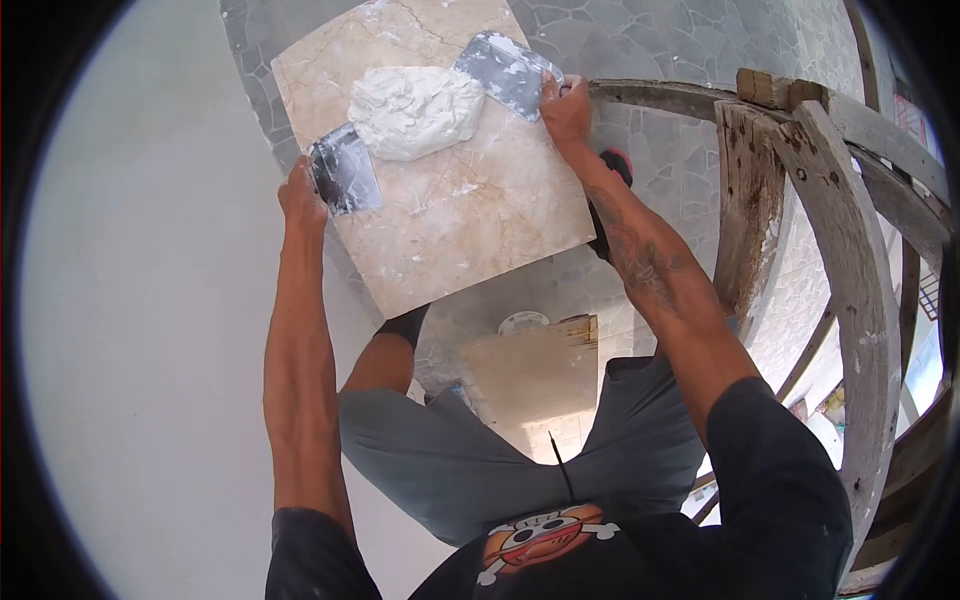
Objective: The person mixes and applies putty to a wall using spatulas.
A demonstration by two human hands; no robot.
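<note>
A beige marbled tile (450, 235) lies below my hands with a mound of white paste (415, 112) on its upper part. My left hand (303, 192) is closed on a flat metal scraper (346, 172) at the tile's left edge, its blade touching or close to the mound's lower left. On the other side, my right hand (566, 108) grips a second, larger scraper (508, 76), smeared with white, beside the mound's upper right. Both blades lie flat over the tile. Thin white smears mark the tile's surface.
A curved weathered wooden frame (850, 270) stands close on the right, one rail reaching toward my right hand. A pale wall (150, 300) fills the left. Below the tile are my legs and a wooden board (535, 370). Grey stone-patterned floor (660, 160) lies beyond.
</note>
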